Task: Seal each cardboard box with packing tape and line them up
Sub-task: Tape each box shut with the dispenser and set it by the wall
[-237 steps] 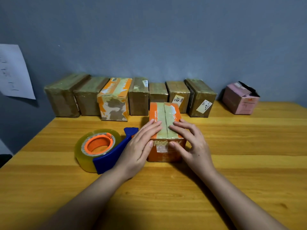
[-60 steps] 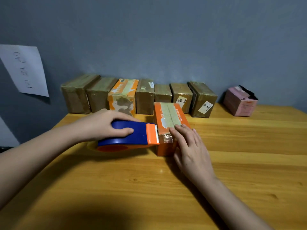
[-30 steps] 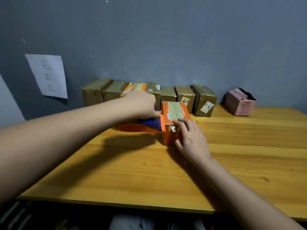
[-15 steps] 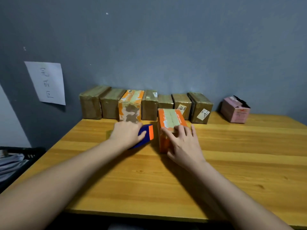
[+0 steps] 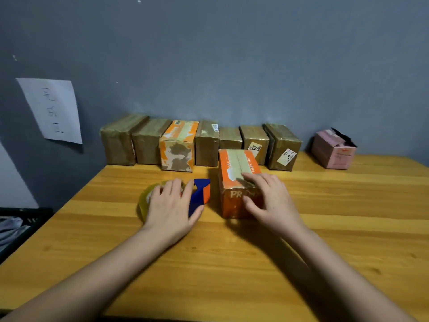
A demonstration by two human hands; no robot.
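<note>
Head view: glossy taped orange box (image 5: 236,182) sits mid-table (image 5: 232,263), lettering "PR…", perhaps "PRO". Right hand (image 5: 271,203) lies spread over its near edge. Left hand (image 5: 171,208) rests flat on the blue-orange dispenser (image 5: 200,194).

Bare table (image 5: 348,228) right of orange box (image 5: 234,201) (box row (image 5: 206,147) behind)

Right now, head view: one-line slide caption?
Left hand rests on tape dispenser; right hand presses the taped orange box before the lined-up boxes.
</note>
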